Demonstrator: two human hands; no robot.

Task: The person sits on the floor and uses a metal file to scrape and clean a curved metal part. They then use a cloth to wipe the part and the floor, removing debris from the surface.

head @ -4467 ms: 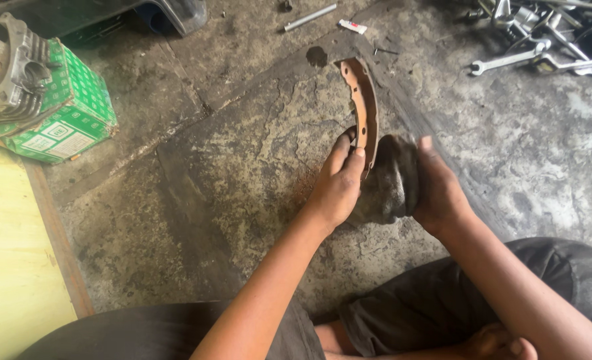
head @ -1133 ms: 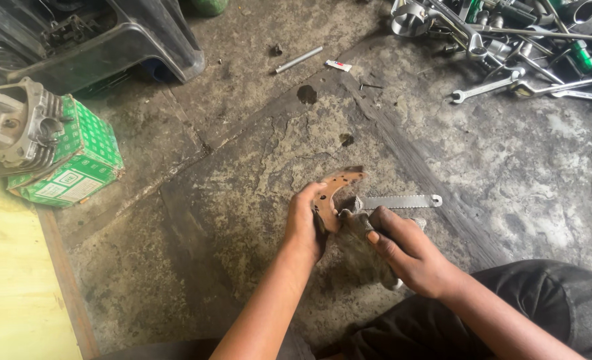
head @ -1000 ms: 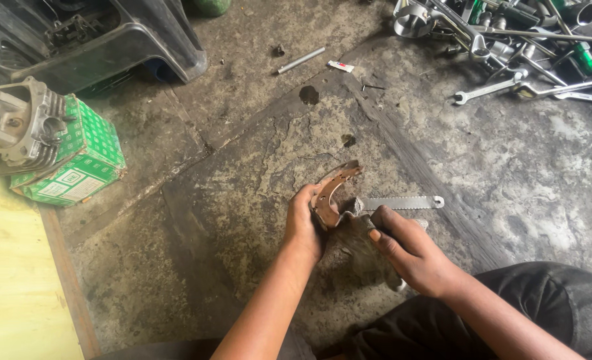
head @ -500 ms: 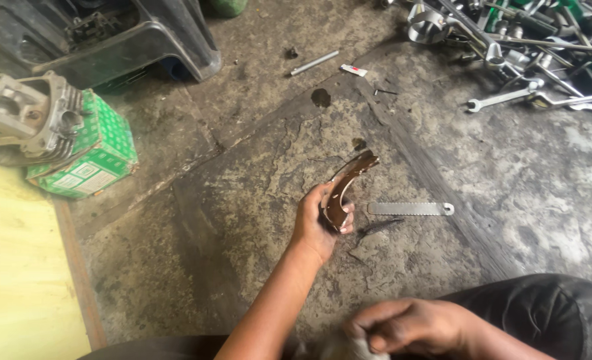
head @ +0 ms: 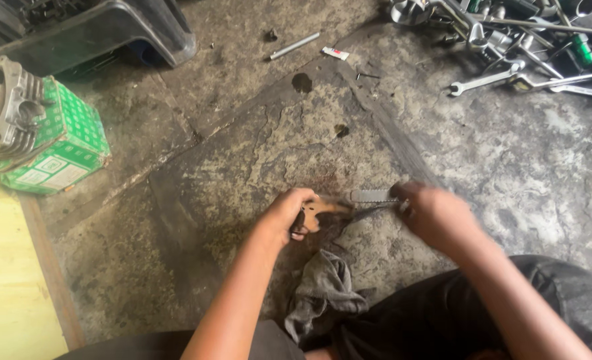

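Observation:
My left hand grips a curved, rusty brown brake shoe low over the stained concrete floor. My right hand, blurred by motion, is on the end of a flat grey toothed blade that lies beside the shoe. Whether the fingers are closed around the blade is unclear. A crumpled grey rag lies on the floor just below the shoe, near my knees.
A green patterned box with a metal engine cylinder on it stands at the left. A black plastic crate sits at the top left. Spanners and tools are piled top right. A metal rod lies at top centre.
My right hand dropped the blade, pulled back to my lap, then reached out to the blade again. The grey rag now lies on the floor. The left hand lowered the shoe.

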